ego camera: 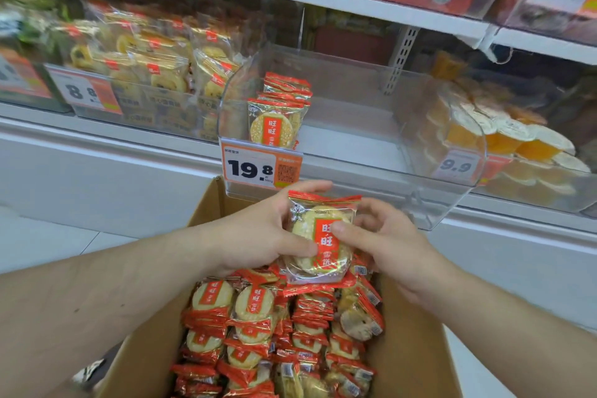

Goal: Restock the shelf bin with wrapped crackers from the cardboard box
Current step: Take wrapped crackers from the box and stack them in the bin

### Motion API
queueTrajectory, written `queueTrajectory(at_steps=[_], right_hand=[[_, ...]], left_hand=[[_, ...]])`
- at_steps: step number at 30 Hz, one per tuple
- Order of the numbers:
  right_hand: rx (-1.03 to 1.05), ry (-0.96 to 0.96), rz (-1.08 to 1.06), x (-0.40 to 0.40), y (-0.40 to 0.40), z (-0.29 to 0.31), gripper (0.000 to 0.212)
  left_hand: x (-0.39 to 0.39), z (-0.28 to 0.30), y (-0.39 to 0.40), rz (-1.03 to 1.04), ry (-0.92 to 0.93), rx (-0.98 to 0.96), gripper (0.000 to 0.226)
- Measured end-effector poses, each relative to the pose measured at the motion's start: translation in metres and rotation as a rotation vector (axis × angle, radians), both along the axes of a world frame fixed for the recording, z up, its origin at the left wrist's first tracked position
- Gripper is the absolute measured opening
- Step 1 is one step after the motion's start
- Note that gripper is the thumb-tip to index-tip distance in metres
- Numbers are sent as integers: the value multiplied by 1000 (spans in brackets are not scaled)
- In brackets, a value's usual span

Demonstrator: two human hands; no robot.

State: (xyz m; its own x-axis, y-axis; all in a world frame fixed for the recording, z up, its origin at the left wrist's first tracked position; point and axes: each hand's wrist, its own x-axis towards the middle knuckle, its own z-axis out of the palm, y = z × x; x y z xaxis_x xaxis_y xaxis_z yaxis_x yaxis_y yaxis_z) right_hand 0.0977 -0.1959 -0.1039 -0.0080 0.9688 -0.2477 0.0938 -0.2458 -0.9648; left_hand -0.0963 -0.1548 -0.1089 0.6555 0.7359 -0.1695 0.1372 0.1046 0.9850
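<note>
Standing at the shelf, the person has the left hand (258, 236) curled round the left side of a small stack of wrapped crackers (318, 237), thumb on the front, while the right hand (384, 236) pinches its right side, thumb on the red label. The stack hangs just above the cardboard box (410, 352), which is full of more packets, and just below the clear shelf bin (371, 126), where only a few packets stand at its left end. Light, brittle things in slick crinkly film, I'd judge; squeezing the flat faces gently from both sides suits them better than gripping the crimped ends.
</note>
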Motion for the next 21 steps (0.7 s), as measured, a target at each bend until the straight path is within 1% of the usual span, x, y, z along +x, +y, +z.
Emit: queueTrajectory(at_steps=[1, 2, 3, 5, 6, 8, 10, 12, 14, 15, 16, 18, 19, 21], right_hand=[[-16, 21, 35, -1, -1, 3, 39], [-22, 2, 70, -2, -2, 6, 28], [-16, -24, 103, -1, -2, 6, 27], [-10, -54, 159, 1, -2, 8, 42], [-3, -52, 182, 1, -3, 11, 46], [14, -46, 210, 1, -6, 22, 41], [27, -11, 181, -3, -7, 38, 32], [69, -5, 125, -1, 0, 56, 30], [144, -39, 26, 0, 16, 78, 28], [194, -60, -25, 1, 27, 89, 23], [241, -77, -68, 0, 41, 98, 18], [288, -137, -93, -6, 72, 109, 15], [275, -182, -74, -10, 89, 109, 16], [178, -257, -10, -22, 119, 102, 18]], left_hand=[[-1, 2, 0, -5, 12, 60, 84], [-2, 5, 0, -6, 32, 122, 89], [-3, 8, -1, -7, 47, 174, 93], [-5, 14, -1, -7, 42, 219, 101], [-6, 17, -1, -4, 35, 238, 103], [-9, 24, -2, 1, 48, 315, 106], [-12, 31, -3, 46, 34, 395, 102], [-14, 41, -2, 228, -26, 539, 91], [-22, 45, 8, 532, -41, 725, 69], [-26, 47, 15, 685, -22, 792, 60], [-29, 47, 22, 816, -1, 816, 55], [-34, 43, 37, 984, 43, 741, 55], [-34, 39, 43, 1025, 71, 652, 56], [-34, 34, 48, 1030, 98, 448, 59]])
